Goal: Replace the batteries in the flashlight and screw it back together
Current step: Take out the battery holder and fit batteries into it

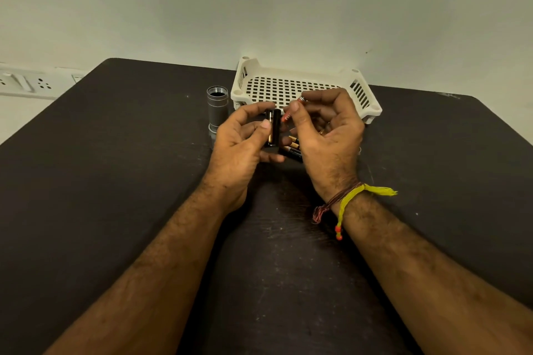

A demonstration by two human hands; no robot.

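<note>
Two hands work above a dark, scuffed surface (115, 210) set against a pale wall. The left hand (239, 147) closes its grip round one black cylindrical battery holder (273, 128), held upright between thumb and fingers, a gold contact strip showing on its side. The right hand (326, 130) pinches one red cylindrical battery (288, 115) between thumb and forefinger, tilted, its lower end just beside the holder's upper part; whether the two touch cannot be told.

At least two black-and-gold batteries (292, 150) lie on the surface under the hands, partly hidden, so the full count cannot be told. One silver metal flashlight body (217, 108) stands upright on its wider end, threaded open mouth upward, just left of the hands and apart from them.

One white perforated plastic tray (288, 86) sits at the far edge of the surface against the wall; the part of its floor that shows holds nothing, and its near right part is hidden by the right hand. The flashlight body stands just beside the tray's left corner.

One bundle of yellow and brown threads (343, 202) circles the right wrist. One white switch-and-socket panel (23, 82) is on the wall beyond the left edge. Bare surface lies to the left, to the right and toward the near edge, crossed only by the two forearms.
</note>
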